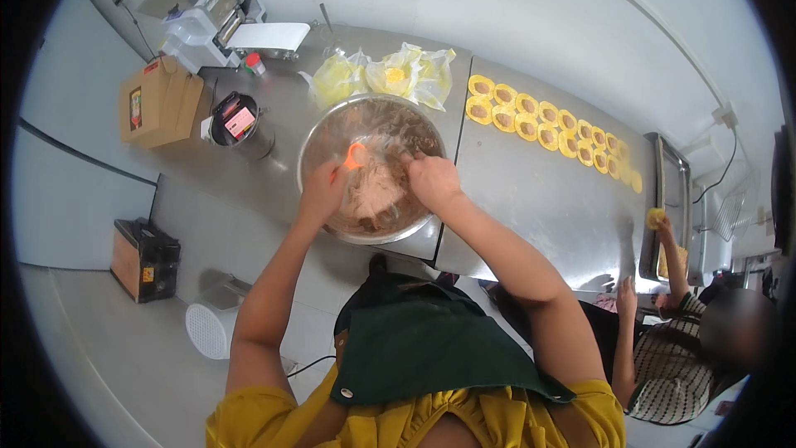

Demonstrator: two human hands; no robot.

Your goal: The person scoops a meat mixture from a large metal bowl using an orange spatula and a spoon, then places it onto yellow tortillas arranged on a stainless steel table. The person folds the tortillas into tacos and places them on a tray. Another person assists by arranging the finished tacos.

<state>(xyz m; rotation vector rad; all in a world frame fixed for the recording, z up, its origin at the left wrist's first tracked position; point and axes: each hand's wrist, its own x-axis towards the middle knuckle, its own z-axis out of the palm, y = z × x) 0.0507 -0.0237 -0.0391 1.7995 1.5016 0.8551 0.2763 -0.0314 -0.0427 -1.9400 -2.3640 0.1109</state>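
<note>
A large steel mixing bowl (319, 224) stands at the front edge of the steel table, holding a mound of pinkish-brown filling (373, 192). My left hand (325, 189) reaches over the bowl's left side, its fingers closed on a small orange scoop (356, 155) whose rounded end is above the filling. My right hand (433, 181) is inside the bowl at the right, fingers curled down toward brown paste smeared on the wall. Those fingertips are partly hidden, and what they hold cannot be made out.
Clear plastic bags with yellow dough (396, 76) lie behind the bowl. Two rows of yellow rounds topped with brown filling (526, 126) run rightward. A co-worker's hand (657, 217) holds a yellow piece near a metal tray (673, 174). At left are a bucket (257, 145), cardboard box (153, 104) and machine (199, 33).
</note>
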